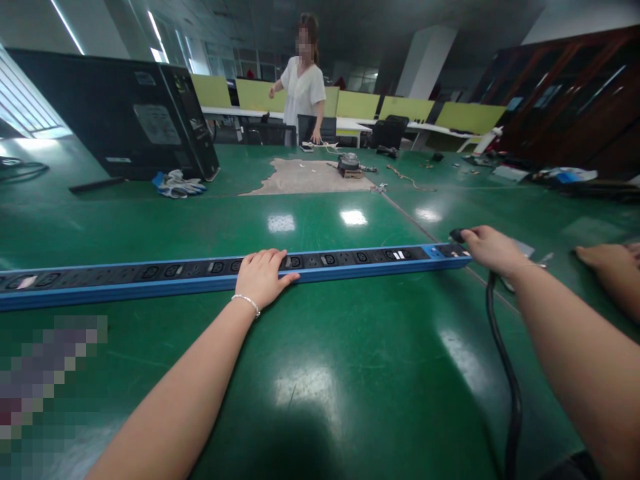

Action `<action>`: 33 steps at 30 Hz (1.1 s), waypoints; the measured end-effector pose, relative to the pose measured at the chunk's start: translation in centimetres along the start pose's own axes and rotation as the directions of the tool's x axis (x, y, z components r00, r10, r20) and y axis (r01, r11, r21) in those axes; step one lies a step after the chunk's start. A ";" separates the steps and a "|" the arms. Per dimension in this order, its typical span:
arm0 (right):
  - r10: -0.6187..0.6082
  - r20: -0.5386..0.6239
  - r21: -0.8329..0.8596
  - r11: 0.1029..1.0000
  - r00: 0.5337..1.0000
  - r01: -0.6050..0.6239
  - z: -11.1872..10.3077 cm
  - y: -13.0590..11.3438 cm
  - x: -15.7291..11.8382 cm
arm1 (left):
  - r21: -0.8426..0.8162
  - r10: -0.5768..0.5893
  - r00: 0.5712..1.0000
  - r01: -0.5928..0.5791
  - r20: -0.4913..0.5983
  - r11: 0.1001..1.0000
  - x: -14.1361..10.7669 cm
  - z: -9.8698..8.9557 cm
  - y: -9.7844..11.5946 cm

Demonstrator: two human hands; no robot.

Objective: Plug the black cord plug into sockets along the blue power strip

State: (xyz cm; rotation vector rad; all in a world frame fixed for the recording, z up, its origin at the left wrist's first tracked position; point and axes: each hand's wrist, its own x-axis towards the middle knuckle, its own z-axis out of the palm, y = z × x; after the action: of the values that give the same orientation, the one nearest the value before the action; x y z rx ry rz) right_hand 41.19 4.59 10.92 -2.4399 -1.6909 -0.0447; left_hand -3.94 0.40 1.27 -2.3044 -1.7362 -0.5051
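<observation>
A long blue power strip (340,265) with black sockets lies across the green table, running out of view at the left. My left hand (263,277) lies over its middle, fingers curled over the top and the thumb along the near side. At the right, my right hand (493,250) is closed on a black plug (457,235), just beyond the strip's end. Whether the plug touches the strip, I cannot tell. A thick black cable (506,373) hangs from beneath that hand and runs down toward the near edge of the view.
Another person's hand (613,267) rests at the far right. Across the table stands a person in a white top (303,93). A black computer case (145,120), gloves (177,185) and a small round device (349,163) lie farther back.
</observation>
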 end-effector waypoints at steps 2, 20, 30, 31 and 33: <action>-0.008 0.089 -0.018 1.000 0.996 0.009 0.6 0.2 0.0 | -0.004 0.000 1.000 0.000 0.001 1.000 0.0 0.0 0.0; 0.020 0.169 -0.065 0.998 0.985 -0.009 3.5 -0.9 0.2 | 0.005 -0.003 1.000 0.003 0.026 1.000 0.1 0.0 -0.1; 0.003 0.233 -0.147 0.989 0.972 0.032 3.3 -2.0 1.5 | -0.008 0.004 1.000 -0.004 0.014 1.000 0.0 0.0 -0.2; -0.007 0.243 -0.148 0.988 0.970 0.044 3.3 -2.0 1.6 | -0.013 0.001 1.000 -0.001 0.016 1.000 0.0 0.0 -0.2; -0.019 0.249 -0.146 0.988 0.968 0.057 3.3 -1.7 1.5 | -0.020 -0.007 1.000 0.008 0.022 1.000 0.0 0.0 -0.1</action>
State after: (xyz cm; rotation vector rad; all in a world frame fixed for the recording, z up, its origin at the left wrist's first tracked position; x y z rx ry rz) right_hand 39.89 7.12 8.03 -2.6163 -1.9014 0.1364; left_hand -4.07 0.45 1.26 -2.3269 -1.7586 -0.5028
